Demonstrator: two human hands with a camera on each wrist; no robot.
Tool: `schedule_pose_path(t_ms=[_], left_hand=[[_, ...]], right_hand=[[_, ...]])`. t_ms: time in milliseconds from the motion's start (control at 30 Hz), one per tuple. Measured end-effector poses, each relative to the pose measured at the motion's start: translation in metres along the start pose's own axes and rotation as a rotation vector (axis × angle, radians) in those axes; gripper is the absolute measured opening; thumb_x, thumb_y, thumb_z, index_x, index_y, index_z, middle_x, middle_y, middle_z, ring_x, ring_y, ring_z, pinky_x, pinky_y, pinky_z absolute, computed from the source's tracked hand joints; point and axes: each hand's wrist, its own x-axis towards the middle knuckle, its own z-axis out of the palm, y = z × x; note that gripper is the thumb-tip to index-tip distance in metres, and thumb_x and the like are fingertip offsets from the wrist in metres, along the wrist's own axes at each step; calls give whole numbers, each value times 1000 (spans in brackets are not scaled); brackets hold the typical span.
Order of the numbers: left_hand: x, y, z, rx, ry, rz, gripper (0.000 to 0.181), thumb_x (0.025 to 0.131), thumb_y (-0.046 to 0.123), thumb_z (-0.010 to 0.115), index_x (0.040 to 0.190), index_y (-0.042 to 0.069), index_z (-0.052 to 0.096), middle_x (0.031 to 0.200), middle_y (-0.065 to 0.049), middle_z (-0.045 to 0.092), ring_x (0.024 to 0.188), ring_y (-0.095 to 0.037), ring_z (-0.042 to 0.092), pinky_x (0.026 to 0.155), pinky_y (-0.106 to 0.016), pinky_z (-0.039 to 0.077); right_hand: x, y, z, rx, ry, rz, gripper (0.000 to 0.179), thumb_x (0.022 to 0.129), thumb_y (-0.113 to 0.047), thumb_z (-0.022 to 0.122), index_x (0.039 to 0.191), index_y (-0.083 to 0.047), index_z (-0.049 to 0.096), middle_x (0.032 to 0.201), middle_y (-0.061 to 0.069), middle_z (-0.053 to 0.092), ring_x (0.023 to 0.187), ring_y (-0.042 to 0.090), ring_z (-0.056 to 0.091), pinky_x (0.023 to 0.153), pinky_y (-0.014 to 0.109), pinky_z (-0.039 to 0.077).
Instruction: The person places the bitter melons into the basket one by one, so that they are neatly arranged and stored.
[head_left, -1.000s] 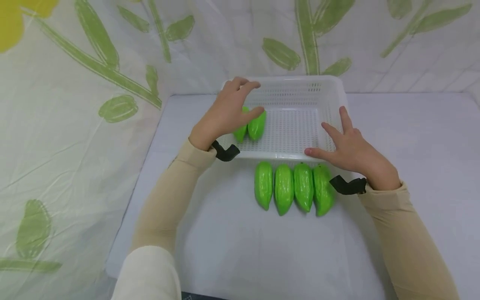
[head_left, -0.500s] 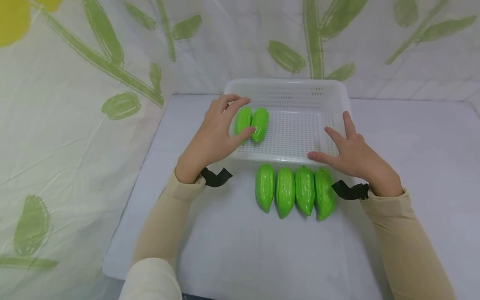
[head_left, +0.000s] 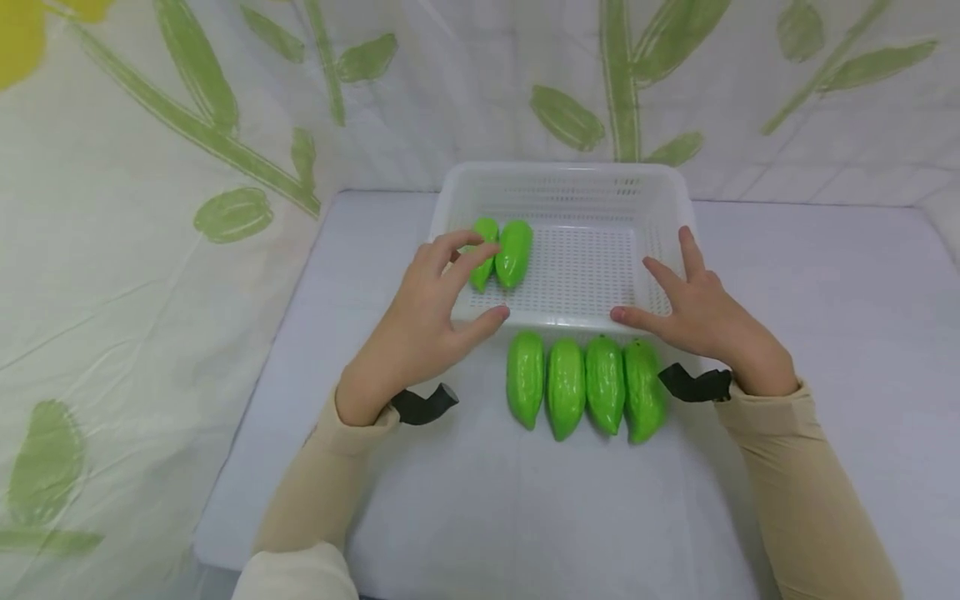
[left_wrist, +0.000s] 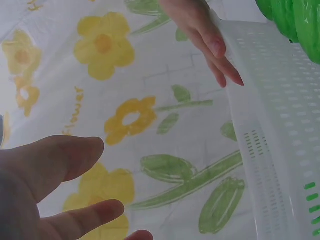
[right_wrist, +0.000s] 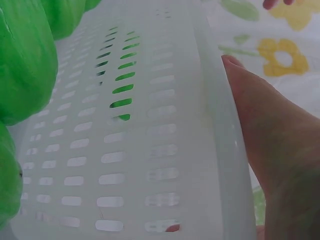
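A white slotted plastic basket [head_left: 570, 319] holds two glossy green, tapered gourd-like pieces [head_left: 515, 254] at its left end. Just outside its near wall, several more green gourd-like pieces [head_left: 566, 387] lie side by side on the table. My left hand [head_left: 423, 321] hovers over the near left corner with fingers spread and loosely bent, holding nothing; it partly covers the left piece inside. At the near right corner, my right hand [head_left: 701, 308] rests its thumb on the rim, fingers reaching over the right wall. In the right wrist view that thumb [right_wrist: 265, 115] lies along the rim.
The white table [head_left: 480, 517] meets a white sheet [head_left: 420, 92] painted with green leaves and yellow flowers along the back and left. Black bent pieces [head_left: 423, 406] stick out at both wrists. Both forearms wear tan sleeves.
My left hand has drawn back toward me and slightly left, uncovering more of the green pieces in the basket. The right hand stays at the basket's corner.
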Motion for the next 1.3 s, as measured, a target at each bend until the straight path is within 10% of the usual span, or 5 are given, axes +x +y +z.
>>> schedule_pose_path(t_ms=[800, 1300], left_hand=[[-13, 27, 5, 33, -110, 53, 58, 90, 37, 67, 138, 9, 52, 139, -10, 44, 105, -19, 50, 80, -29, 45], [-19, 39, 15, 87, -283, 38, 60, 91, 40, 67, 140, 11, 49, 139, -10, 44, 92, -16, 55, 77, -30, 49]], right_hand=[[-1, -1, 2, -9, 17, 1, 106, 82, -77, 50, 157, -11, 17, 153, 1, -39, 135, 64, 13, 99, 76, 22], [0, -1, 0, -6, 29, -7, 105, 83, -76, 51, 157, -10, 18, 154, 3, -38, 135, 64, 14, 99, 76, 22]])
